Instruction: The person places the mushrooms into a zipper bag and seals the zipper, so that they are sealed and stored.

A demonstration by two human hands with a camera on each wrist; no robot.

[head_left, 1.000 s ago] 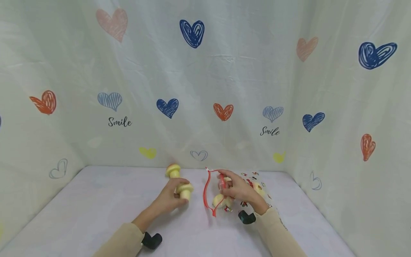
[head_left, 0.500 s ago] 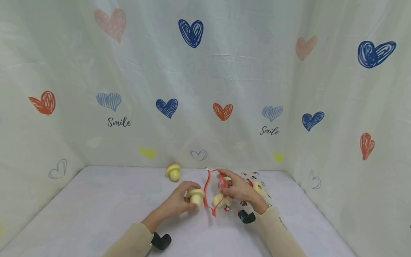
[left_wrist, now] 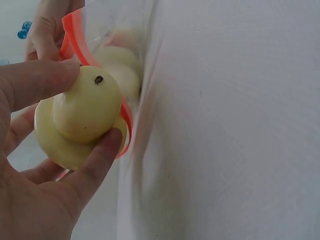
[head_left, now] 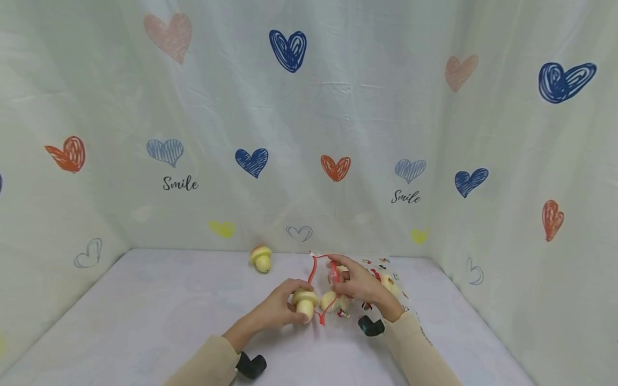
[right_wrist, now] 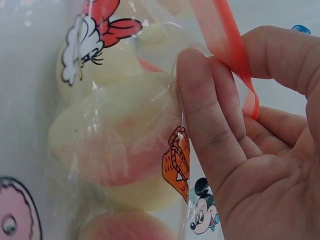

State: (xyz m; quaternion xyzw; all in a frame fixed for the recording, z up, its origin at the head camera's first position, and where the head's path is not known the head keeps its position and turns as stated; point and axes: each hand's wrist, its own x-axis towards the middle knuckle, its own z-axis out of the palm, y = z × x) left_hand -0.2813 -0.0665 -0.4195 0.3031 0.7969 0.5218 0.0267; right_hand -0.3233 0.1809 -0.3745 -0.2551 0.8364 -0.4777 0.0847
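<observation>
My left hand [head_left: 276, 311] grips a pale yellow mushroom-shaped piece [head_left: 305, 306] at the mouth of a clear printed bag. The left wrist view shows thumb and fingers round the piece [left_wrist: 90, 107], its stem end facing the camera and the bag's red rim [left_wrist: 75, 35] behind it. My right hand [head_left: 357, 284] pinches the red rim [head_left: 334, 271]; in the right wrist view, fingers [right_wrist: 200, 100] lie along the clear film beside the rim [right_wrist: 227, 40]. Several yellow and pink pieces [right_wrist: 115, 135] lie inside the bag.
Another mushroom-shaped piece [head_left: 261, 259] with a reddish top lies at the back of the white table [head_left: 159, 300], near the curtain [head_left: 309, 107] with hearts. Black devices [head_left: 252, 365] hang at both wrists.
My left hand has carried the mushroom piece right and slightly nearer, away from the piece at the back and up to the bag's mouth. My right hand has stayed in place.
</observation>
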